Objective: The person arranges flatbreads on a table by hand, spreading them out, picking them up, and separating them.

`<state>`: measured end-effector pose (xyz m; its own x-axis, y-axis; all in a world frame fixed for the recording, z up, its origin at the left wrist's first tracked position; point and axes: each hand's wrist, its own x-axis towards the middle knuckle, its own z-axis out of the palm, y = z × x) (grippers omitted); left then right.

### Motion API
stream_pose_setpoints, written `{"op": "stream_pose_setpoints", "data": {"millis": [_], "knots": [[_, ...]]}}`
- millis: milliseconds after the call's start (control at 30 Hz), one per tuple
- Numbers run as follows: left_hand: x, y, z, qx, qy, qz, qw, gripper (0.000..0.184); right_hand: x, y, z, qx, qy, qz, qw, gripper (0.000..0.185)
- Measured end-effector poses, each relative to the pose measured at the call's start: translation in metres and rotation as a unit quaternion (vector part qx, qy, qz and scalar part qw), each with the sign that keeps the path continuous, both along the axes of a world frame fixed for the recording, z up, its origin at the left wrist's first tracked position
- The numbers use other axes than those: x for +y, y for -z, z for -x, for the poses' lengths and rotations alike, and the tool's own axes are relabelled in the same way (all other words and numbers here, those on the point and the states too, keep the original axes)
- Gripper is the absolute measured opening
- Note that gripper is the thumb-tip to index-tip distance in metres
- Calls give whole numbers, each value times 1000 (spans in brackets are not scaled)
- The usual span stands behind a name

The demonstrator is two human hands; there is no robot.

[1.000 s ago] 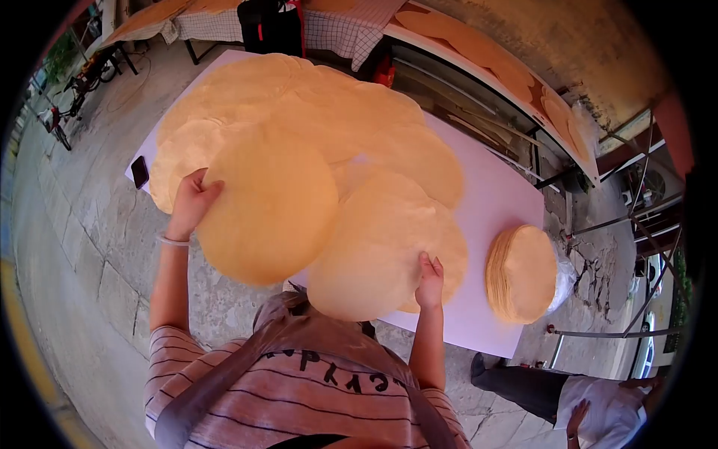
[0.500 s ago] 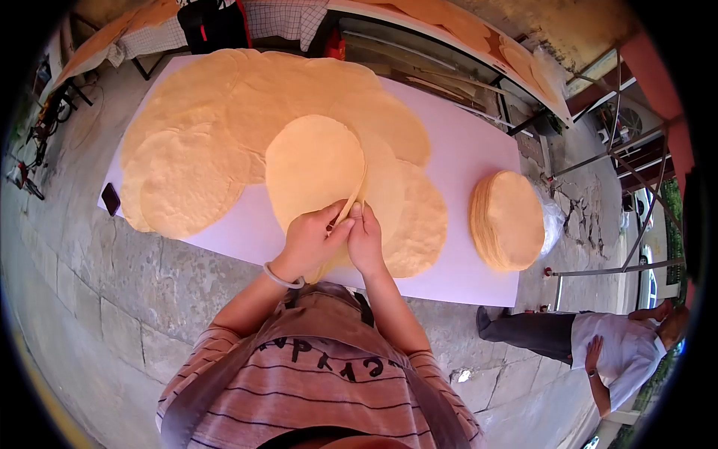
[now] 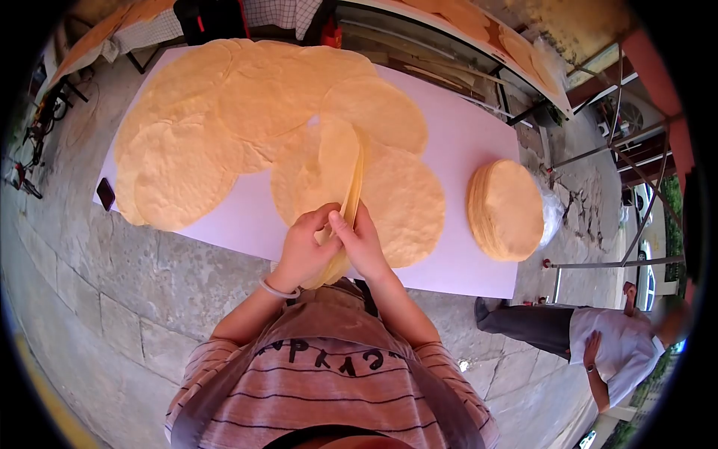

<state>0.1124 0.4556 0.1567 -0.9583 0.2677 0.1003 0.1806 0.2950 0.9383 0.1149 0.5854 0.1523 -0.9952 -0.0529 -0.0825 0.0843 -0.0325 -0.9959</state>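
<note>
On my feed, the left hand [image 3: 305, 245] and the right hand [image 3: 366, 243] come together at the near side of a pale lavender, rectangular tabletop [image 3: 467, 142], fingers curled in and thumbs pressed close, both gripping a few thin, round, yellowish-tan sheets [image 3: 340, 153]. I see the held sheets partly edge-on, pinched into a narrow sliver where the hands meet, standing up past the fingers and hanging below them towards a brown apron [image 3: 333, 318]; I can't tell exactly how many there are. Beyond, a broad overlapping spread of similar tan discs [image 3: 262, 97] covers much of the tabletop, and a thick, round stack of tan discs [image 3: 507, 211] sits at its right end, just beside a crumpled clear plastic bag [image 3: 552, 212]. A dark rectangular phone [image 3: 105, 194] lies at the left edge. For writing, I pick out black lettering [image 3: 346, 367] across a pinkish shirt with dark stripes [image 3: 329, 400], upside down from my view; part of it looks like "eryd", and the apron's edge covers some. Off to the right, a person in a pale shirt and dark trousers [image 3: 609, 329] stands near the tabletop.
</note>
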Motion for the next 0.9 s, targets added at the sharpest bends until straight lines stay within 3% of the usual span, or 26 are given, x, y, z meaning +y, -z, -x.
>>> {"op": "stream_pose_setpoints", "data": {"millis": [100, 200, 300, 533, 567, 633, 700, 767, 833, 900], "knots": [[2, 2, 1, 37, 21, -14, 999, 43, 7, -8, -3, -59, 11, 143, 988, 43], [3, 13, 2, 53, 51, -32, 997, 40, 10, 7, -5, -40, 52, 189, 980, 41], [11, 8, 5, 2, 88, -41, 995, 38, 14, 0, -13, 21, 105, 153, 982, 39], [19, 5, 32, -138, 217, -175, 950, 33, 59, 8, -22, -26, 192, 184, 964, 34], [17, 5, 39, -173, 226, -204, 937, 32, 66, 10, -23, -36, 194, 167, 966, 36], [-8, 10, 72, -179, 186, -151, 954, 29, 90, 16, -28, -57, 201, 133, 969, 38], [-53, -3, 109, -191, 91, -196, 958, 28, 125, 12, -39, 2, 224, 62, 973, 39], [-107, -17, 141, -96, 11, -160, 982, 30, 157, -17, -57, 22, 233, -18, 972, 42], [-141, -39, 163, 37, -37, -52, 997, 34, 186, -31, -69, 42, 235, -89, 967, 44], [-149, -59, 169, 126, -56, 108, 985, 37, 198, -47, -68, 76, 200, -303, 929, 45]]}}
